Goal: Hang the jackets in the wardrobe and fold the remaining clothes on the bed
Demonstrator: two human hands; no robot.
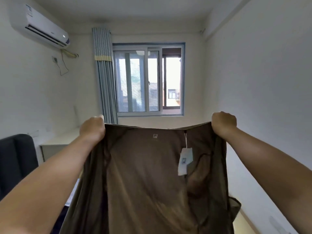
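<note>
Two white walls, smooth & matte, close in the room: left wall, right wall. Next biggest is the brown garment, up in the air in front of me, spread wide btwn my fists & hanging straight down so it fills the lower middle of the view, w/ the far wall behind its top edge. Fabric is thin, soft, w/ a slight sheen; long vertical folds run down both sides, centre panel lies flatter, top edge pulled nearly taut. Can't tell if it's a jacket or a shirt. Window at the far end, rectangular, grey-blue frame, sliding glass panes. Curtain just beside it on the left, grey-blue, pleated, pale band across the upper part. AC unit high on the left wall, white glossy plastic, long box shape. Dark padded piece low left, rounded top corner, & a pale flat-topped cabinet beside it. Left hand is a fist clamped on the garment's top left corner; right hand likewise grips the top right corner. White paper hang tag, rectangular, dangles on a thin string inside the right half. Tiny pale square logo near top centre.
</note>
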